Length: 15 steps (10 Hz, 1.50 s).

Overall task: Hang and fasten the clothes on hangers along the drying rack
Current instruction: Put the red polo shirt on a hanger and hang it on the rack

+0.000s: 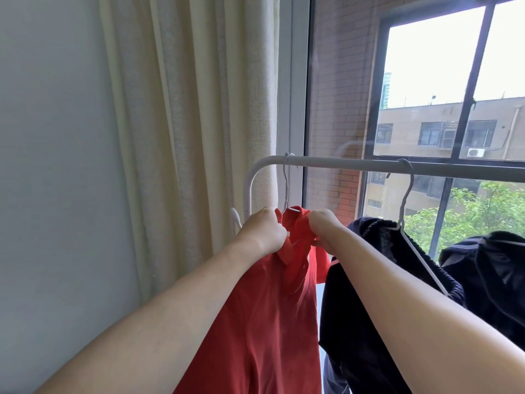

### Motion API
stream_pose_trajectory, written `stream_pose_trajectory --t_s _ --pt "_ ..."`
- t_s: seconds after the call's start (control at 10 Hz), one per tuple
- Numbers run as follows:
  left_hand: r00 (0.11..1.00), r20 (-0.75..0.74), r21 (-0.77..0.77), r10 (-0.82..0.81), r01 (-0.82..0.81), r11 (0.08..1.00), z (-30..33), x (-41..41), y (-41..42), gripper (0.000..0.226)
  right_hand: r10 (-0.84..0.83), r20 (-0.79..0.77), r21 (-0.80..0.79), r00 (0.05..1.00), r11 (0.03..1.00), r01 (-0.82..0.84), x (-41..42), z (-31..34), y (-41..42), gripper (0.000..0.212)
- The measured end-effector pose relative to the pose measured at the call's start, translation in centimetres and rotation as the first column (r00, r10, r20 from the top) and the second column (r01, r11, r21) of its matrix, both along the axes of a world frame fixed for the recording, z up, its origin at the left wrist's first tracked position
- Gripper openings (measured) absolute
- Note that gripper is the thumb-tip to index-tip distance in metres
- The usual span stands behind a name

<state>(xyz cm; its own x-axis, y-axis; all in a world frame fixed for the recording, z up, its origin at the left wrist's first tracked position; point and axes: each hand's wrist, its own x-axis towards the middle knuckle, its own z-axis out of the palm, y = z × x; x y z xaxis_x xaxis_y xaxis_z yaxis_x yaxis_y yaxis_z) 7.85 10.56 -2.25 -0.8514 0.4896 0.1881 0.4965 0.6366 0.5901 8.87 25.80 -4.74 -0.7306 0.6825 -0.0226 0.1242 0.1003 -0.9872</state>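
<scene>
Drying rack (355, 164): white rail across the window, bending down at its left end; the right end is cut off by the frame edge.

Red shirt (264, 322): on a white hanger (286, 183) hooked near the rail's left bend; only the hook and neck of the hanger show, the shoulders are under the cloth. The hem is cut off at the bottom edge.

Left hand (262, 231): grips the shirt's collar on the left side, fingers curled into the cloth and mostly hidden behind the hand's back.

Right hand (325, 227): pinches the collar on the right side, fingers clamped on the red cloth; fingertips hidden.

Dark garment (366, 280): on a second white hanger (407, 194) further right on the rail, just beside the red shirt; its kind is hard to make out.

Second dark garment (491, 268): at the right edge, partly cut off.

Cream curtain (193, 123): behind the rack's left end.

Window (426, 81): dark frame, buildings and a tree outside.
</scene>
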Motion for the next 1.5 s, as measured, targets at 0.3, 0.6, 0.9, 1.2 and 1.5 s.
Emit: stream_pose_trajectory --t_s 0.3,0.6,0.9,1.2,1.5 --pt "0.999 -0.035 -0.152 -0.036 0.031 0.988 -0.7 -1.0 -1.6 0.04 -0.055 -0.023 -0.047 0.998 0.997 0.054 0.7 -1.0 -0.9 0.032" --pt "0.983 -0.177 -0.271 0.047 -0.094 0.958 -5.4 0.1 -7.9 0.04 -0.16 -0.044 -0.301 0.986 0.943 0.14 1.3 -7.9 -3.6 0.057" --pt "0.987 -0.141 -0.273 0.072 -0.109 0.956 -7.4 1.3 -11.7 0.013 -0.231 -0.118 -0.44 0.966 0.884 0.158 0.5 -10.0 -9.0 0.07" --pt "0.986 -0.156 -0.246 -0.055 0.015 0.969 -6.6 -0.4 -13.5 0.015 -0.302 -0.217 -0.09 0.928 0.953 0.289 0.3 -7.6 -11.5 0.053" --pt "0.981 -0.052 -0.327 -0.186 0.159 0.932 -4.9 -1.7 -14.9 0.025 -0.166 -0.254 -0.241 0.953 0.965 0.104 -1.9 -1.8 -11.4 0.03"
